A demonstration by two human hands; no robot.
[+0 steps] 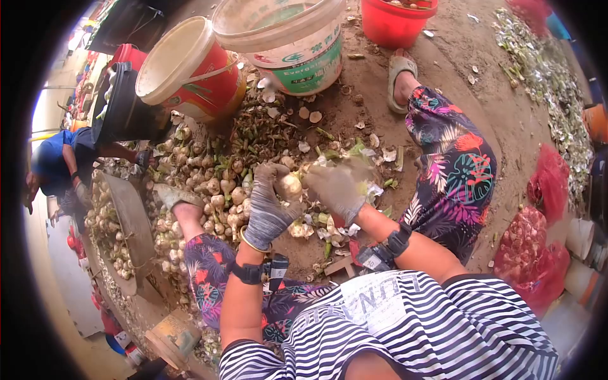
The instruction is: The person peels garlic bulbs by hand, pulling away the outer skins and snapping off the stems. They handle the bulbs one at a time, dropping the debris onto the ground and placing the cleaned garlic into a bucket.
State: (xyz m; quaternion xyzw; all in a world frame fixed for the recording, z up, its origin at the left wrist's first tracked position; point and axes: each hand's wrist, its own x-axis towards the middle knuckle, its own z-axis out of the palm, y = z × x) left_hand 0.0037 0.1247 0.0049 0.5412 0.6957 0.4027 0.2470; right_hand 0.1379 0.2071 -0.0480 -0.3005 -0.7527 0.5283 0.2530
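Note:
My left hand, in a grey knitted glove with a dirty palm, has its fingers curled round a pale garlic bulb. Just right of the bulb is my right hand, also gloved; motion blurs its fingers, and I cannot tell whether they hold anything. Left of my hands lies a heap of garlic bulbs with short stems. Below and right of the hands, peeled skins and stem scraps are scattered over the dirt.
A red bucket, a white-and-green bucket and a red tub stand ahead. At the left, a person in blue bends near a container of garlic. Red mesh sacks lie to the right.

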